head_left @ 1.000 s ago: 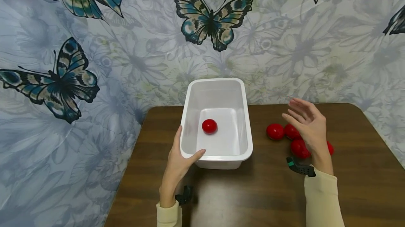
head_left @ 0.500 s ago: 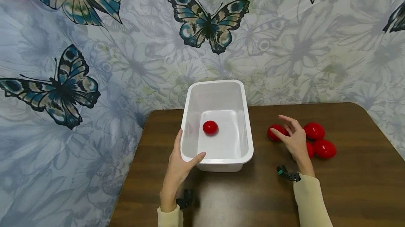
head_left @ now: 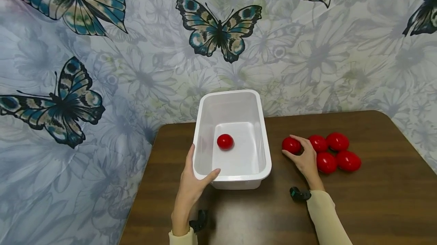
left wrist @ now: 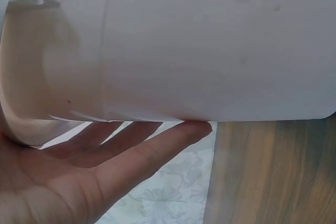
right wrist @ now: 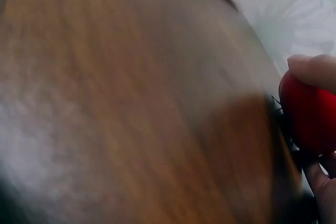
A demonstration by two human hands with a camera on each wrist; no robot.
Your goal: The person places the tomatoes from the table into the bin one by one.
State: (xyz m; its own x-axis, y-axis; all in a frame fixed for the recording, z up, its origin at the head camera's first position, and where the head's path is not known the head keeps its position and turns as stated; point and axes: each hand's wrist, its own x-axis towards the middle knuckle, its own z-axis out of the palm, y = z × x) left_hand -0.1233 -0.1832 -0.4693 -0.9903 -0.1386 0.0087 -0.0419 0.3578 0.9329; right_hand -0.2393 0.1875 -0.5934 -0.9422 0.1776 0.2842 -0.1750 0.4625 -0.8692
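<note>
Right hand (head_left: 305, 157) pinches one glossy red rounded ball (head_left: 290, 145) between thumb and fingers, over the counter just right of the white rectangular plastic tub (head_left: 242, 178). Fingers cover part of that ball; right wrist view crops both it and the hand at the frame edge, with the brown wood-grain counter (head_left: 252, 214) blurred. Can't tell whether its underside touches the counter.

Left hand (head_left: 191, 188): fingers nearly straight against the tub's outer side wall, thumb on the rim at the near left corner. Left wrist view shows only part of the tub's outside; a scuffed patch runs off the top edge. Both pale yellow sleeves (head_left: 324, 214) cut off at frame bottom.

Counts: tub 1. Balls 6 total: 1 pinched, 1 on the tub floor (head_left: 225, 142), 4 clustered on the counter right of the hand (head_left: 348, 161). Black wrist devices 2 (head_left: 298, 194). Butterflies (head_left: 219, 34) on the patterned backdrop (head_left: 143, 85): 5, only the centre one whole.
</note>
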